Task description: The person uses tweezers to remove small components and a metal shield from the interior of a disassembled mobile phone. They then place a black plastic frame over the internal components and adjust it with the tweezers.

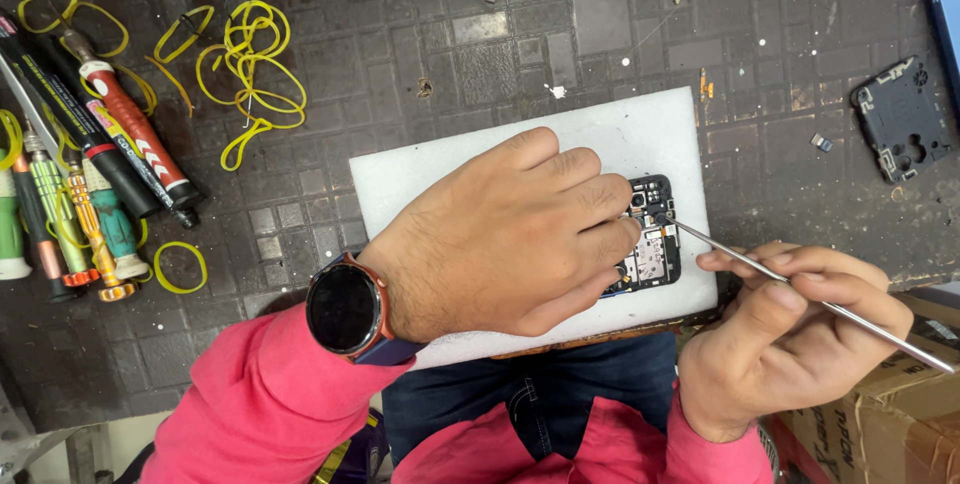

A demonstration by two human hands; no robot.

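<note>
Over at the left edge, a cluster of about six screwdrivers is lying fanned on the dark gridded mat, with roughly eight yellow rubber bands scattered among and beside them. A stretch of bare mat is sitting between those bands and the white foam pad, leaving room to move there. The person's left hand, a round black watch on its wrist, is lying flat across the pad, pressing down on one opened phone so that only the phone's right end is showing, its circuit boards exposed. The pad's near edge is hanging just past the bench edge, above the lap. The right hand is pinching one thin metal probe between thumb and fingers, its tip touching the phone's top corner. Farther right, a single black plastic cover piece is resting well apart, a blue device is poking in at the edge, and a brown cardboard box is sitting at the lower right.
</note>
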